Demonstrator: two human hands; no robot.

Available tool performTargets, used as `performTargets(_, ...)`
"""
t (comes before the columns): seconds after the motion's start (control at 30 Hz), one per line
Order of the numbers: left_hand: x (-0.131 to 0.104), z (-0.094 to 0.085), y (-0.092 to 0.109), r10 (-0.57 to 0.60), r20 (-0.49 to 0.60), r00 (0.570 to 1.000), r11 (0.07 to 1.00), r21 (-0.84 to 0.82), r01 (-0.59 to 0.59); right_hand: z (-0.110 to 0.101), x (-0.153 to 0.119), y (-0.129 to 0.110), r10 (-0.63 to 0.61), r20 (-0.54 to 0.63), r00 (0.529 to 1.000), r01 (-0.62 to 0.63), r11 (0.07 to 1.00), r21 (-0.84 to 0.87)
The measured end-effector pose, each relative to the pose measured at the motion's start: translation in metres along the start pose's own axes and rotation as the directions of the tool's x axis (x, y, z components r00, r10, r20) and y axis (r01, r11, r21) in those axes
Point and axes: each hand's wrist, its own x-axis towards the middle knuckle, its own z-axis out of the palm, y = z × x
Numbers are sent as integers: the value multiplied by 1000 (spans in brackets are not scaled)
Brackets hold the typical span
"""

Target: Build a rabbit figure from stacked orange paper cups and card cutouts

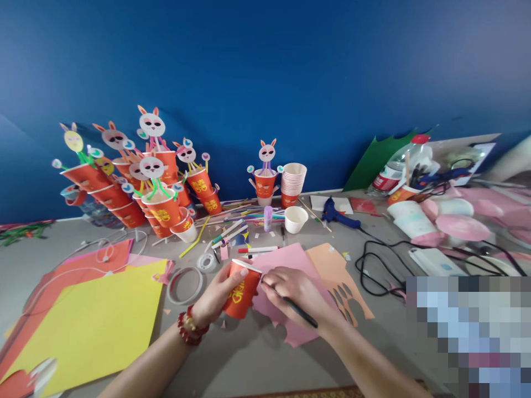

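An orange-red paper cup (241, 294) with yellow lettering is tilted in my left hand (215, 293), whose fingers are wrapped round its side. My right hand (292, 287) grips a slim black pen-like tool (302, 313). The tool's front end meets the right side of the cup near the rim; whether it cuts or marks the cup I cannot tell. Below both hands lies a pink paper sheet (286, 260) with scalloped cutouts along its lower edge. A roll of clear tape (185, 286) rests left of my left hand.
Stacked red cups (131, 213) with rabbit-faced figures stand at the back left. Further right are a finished figure cup (265, 185), stacked cups (292, 182), a white cup (296, 220) and a blue glue gun (340, 214). Yellow paper (95, 320) lies left; black cables (369, 271) curl right.
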Motion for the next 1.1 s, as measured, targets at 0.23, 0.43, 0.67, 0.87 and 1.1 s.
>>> performTargets(0.23,1,-3,-7,288,17,958,927,244,-283,13,-8,-5,218,-82,972,-182,930,318)
performTargets(0.43,0,-4,-7,457,84,886,819,348,-456,26,-11,-13,455,47,889,-335,578,744)
performTargets(0.67,-1,-1,-7,495,72,866,796,361,-486,31,-5,-19,562,235,793,-407,201,891)
performTargets(0.87,0,1,-8,178,55,983,979,86,-182,15,-9,-13,284,-80,956,-234,895,381)
performTargets(1.1,2,0,-4,-104,91,990,987,-110,114,-1,1,-5,-27,-57,998,20,992,-123)
